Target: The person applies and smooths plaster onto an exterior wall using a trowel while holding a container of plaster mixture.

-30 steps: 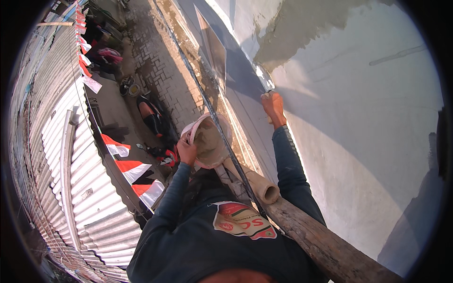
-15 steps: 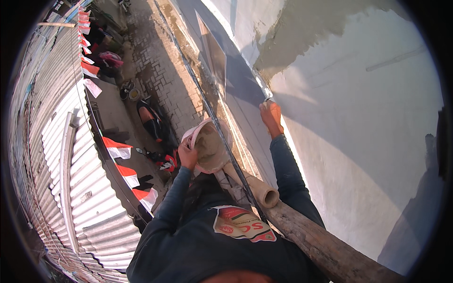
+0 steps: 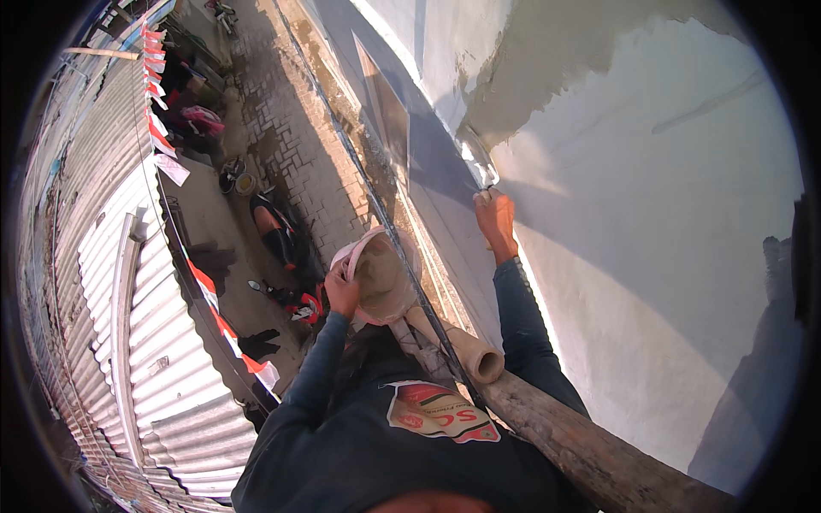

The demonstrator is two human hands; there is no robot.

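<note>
My left hand (image 3: 342, 292) is closed on the rim of a pale pink bucket (image 3: 345, 256), held in front of me. Greyish wet mix (image 3: 376, 269) coats its inside. My right hand (image 3: 495, 219) is raised at the wall's edge, its fingers wrapped round the handle of what looks like a trowel. The pale blade (image 3: 479, 162) points away from me, close to or against the wall; glare blurs its outline. Smooth grey wall (image 3: 616, 205) fills the right side, with a darker damp-looking patch (image 3: 547, 64) at the top.
A wooden pole (image 3: 590, 436) and a hollow tube (image 3: 487, 366) lie between me and the wall. A dark cable (image 3: 368, 184) crosses over the bucket. Far below are a paved lane (image 3: 295, 162) and a motorbike (image 3: 304, 306). Corrugated roofing (image 3: 162, 342) and red-white flags (image 3: 209, 291) border the left.
The blade beyond my right hand now shows, where before it was mostly hidden. My left hand and the bucket have shifted slightly down in view. The flags have swung.
</note>
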